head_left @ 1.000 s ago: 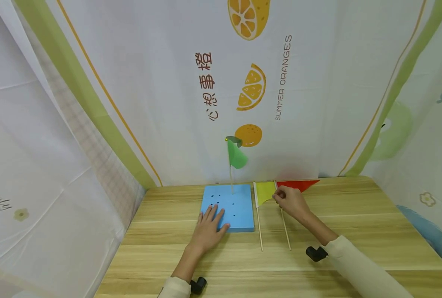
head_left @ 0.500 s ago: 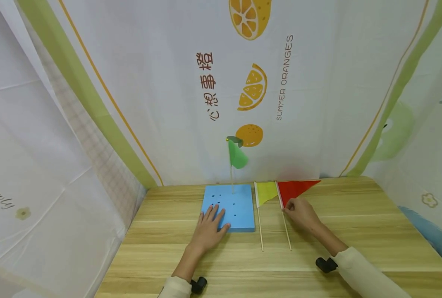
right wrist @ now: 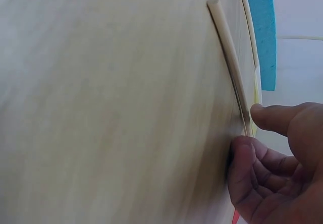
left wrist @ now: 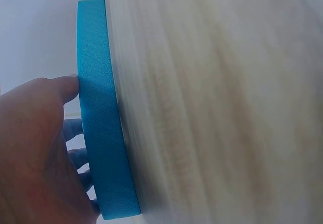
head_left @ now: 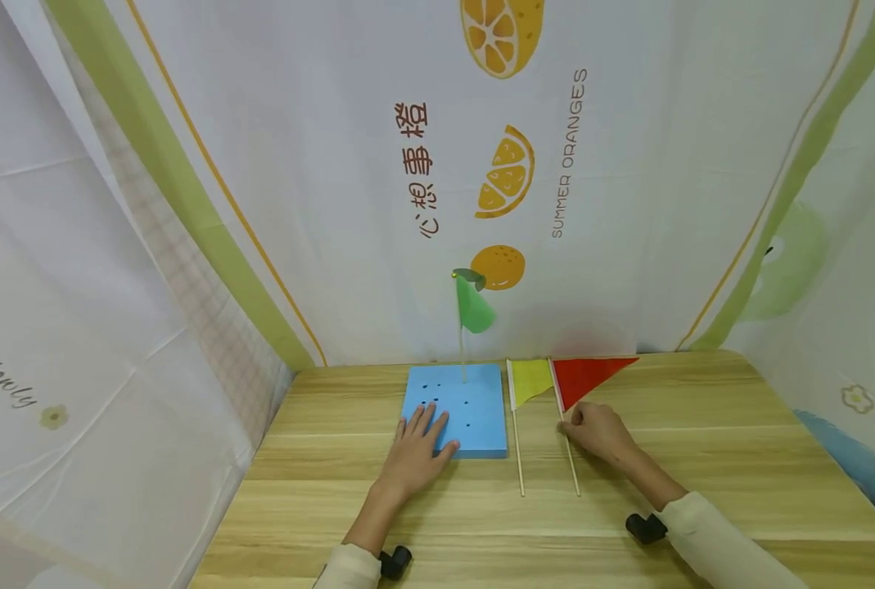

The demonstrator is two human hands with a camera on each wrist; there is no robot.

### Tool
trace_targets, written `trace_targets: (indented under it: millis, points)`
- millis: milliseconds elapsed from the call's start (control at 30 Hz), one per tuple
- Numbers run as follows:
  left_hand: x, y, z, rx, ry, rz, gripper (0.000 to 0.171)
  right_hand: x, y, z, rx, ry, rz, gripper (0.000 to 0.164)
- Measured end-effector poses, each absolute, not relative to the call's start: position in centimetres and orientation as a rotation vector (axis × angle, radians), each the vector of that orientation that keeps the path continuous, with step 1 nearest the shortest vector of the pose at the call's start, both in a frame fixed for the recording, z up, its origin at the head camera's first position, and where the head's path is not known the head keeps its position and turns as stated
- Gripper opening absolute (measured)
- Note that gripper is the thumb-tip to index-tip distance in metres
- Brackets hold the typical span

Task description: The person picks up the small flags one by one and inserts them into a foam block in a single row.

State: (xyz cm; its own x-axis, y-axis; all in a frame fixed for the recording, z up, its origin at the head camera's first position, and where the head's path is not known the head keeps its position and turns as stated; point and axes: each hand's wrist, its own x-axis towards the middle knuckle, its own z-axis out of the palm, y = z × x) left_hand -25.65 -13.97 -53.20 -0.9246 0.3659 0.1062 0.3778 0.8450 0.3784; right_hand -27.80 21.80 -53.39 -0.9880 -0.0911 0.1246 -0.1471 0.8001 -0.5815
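Observation:
My left hand (head_left: pixel 415 460) lies spread on a blue foam block (head_left: pixel 484 442), its fingers straight over the top face. In the left wrist view the thumb touches the edge of the foam block (left wrist: pixel 101 103). A green flag (head_left: pixel 474 307) stands upright in the block's far part; several small holes show in the top. To the right, a red triangular flag (head_left: pixel 588 378) lies flat on its wooden stick. My right hand (head_left: pixel 601 433) pinches that stick just below the cloth; the right wrist view shows the stick (right wrist: pixel 229 57) running between thumb and curled fingers.
A yellow flag (head_left: pixel 529 381) lies between the block and the red flag, its tip beside the red flag's stick. The wooden table (head_left: pixel 496 540) ends at a printed white curtain (head_left: pixel 334 204) at the back. More cloth hangs at both sides.
My right hand has moved from over the top of the red flag down along its stick to below the cloth. The left hand stays on the foam block.

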Motion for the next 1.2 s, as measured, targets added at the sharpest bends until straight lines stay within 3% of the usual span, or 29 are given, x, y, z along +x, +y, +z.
trace_targets:
  millis: [500,1200]
  points:
    - [-25.8,-14.0,-53.3,-0.622,-2.967,-0.618,0.067,-28.2,21.8,-53.2,0.083,-2.954,1.102,0.041]
    - [-25.7,-14.0,-53.3,-0.608,-2.998,-0.605,0.067,-28.7,22.3,-52.5,0.081,-3.051,1.162,0.038]
